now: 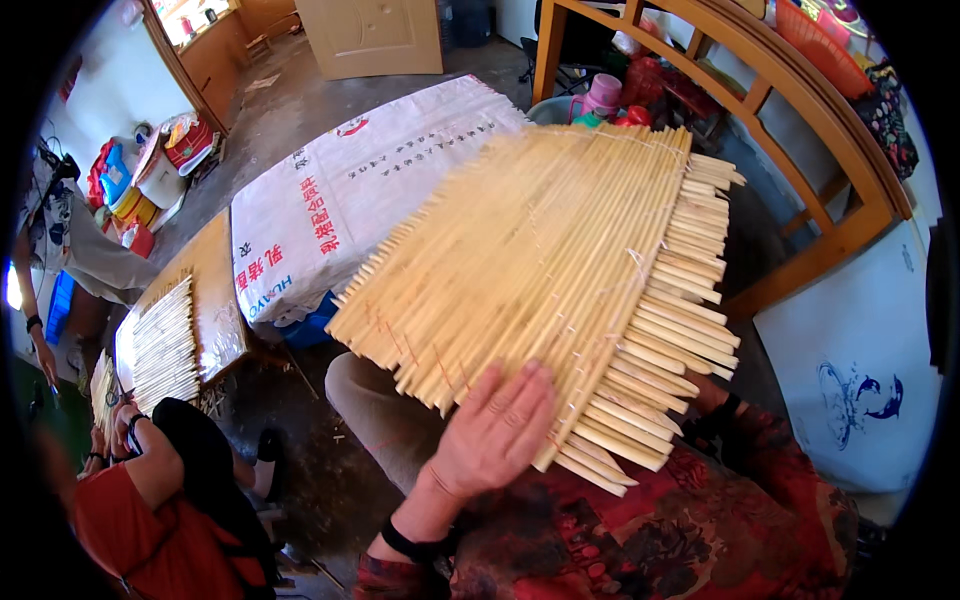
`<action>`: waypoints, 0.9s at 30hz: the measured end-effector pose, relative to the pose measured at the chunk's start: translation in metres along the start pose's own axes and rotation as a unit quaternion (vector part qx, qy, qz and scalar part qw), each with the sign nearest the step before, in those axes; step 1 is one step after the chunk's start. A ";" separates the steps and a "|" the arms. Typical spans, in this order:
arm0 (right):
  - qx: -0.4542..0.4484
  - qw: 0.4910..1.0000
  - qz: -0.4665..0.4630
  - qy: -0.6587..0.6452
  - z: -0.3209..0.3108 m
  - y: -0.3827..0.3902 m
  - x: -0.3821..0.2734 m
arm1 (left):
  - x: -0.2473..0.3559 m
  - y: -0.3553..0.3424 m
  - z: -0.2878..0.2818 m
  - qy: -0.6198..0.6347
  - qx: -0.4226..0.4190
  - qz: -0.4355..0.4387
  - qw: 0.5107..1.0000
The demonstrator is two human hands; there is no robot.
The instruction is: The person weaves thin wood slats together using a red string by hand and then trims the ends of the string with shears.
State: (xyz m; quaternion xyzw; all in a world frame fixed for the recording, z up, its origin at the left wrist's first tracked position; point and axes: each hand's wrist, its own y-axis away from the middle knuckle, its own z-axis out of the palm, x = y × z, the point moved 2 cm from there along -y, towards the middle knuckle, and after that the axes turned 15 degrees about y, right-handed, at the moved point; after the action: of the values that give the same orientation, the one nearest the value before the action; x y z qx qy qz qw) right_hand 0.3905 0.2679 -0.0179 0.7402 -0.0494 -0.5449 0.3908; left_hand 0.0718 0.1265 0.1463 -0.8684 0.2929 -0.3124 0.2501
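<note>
A mat of pale yellow reed stalks (510, 250), stitched with thread, lies slanting over my lap. Red thread marks cross its near left corner. From under its right edge juts a further row of thicker stalk ends (665, 340); whether this is a second mat or a fold, I cannot tell. My left hand (500, 420) rests on the mat's near edge, fingers laid along the top and holding nothing. At the right, my right hand (706, 392) is mostly hidden under the jutting stalks, so its fingers do not show.
A table draped with a white printed sack (370, 170) stands ahead. A wooden frame (770, 120) rises at the right beside a white panel (850, 370). At the left, a person in red (170, 530) sits near a smaller reed mat (165, 345); another person stands behind.
</note>
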 end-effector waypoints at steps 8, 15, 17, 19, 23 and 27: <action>0.041 0.992 -0.110 0.047 0.020 -0.006 -0.023 | -0.061 0.017 -0.006 -0.090 0.019 -0.024 0.995; 0.074 0.979 -0.156 0.109 0.011 0.007 -0.047 | -0.079 0.068 0.022 -0.118 -0.048 -0.144 0.981; 0.053 0.968 -0.209 0.125 0.027 0.013 -0.075 | -0.074 0.067 0.024 -0.147 -0.051 -0.200 0.967; 0.023 0.939 -0.277 0.201 0.049 0.016 -0.108 | -0.066 0.076 0.029 -0.161 -0.041 -0.269 0.949; -0.041 0.843 -0.379 0.380 0.099 0.012 -0.147 | -0.037 0.097 0.017 -0.144 -0.006 -0.334 0.932; -0.058 0.765 -0.464 0.442 0.133 -0.005 -0.156 | -0.017 0.099 0.003 -0.106 0.044 -0.354 0.928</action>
State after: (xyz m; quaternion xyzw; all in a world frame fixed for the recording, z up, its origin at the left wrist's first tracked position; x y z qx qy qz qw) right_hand 0.2135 0.2798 0.0855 0.8075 0.5105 -0.2739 0.1108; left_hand 0.0286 0.0686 0.0760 -0.9319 -0.0752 -0.2992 0.1907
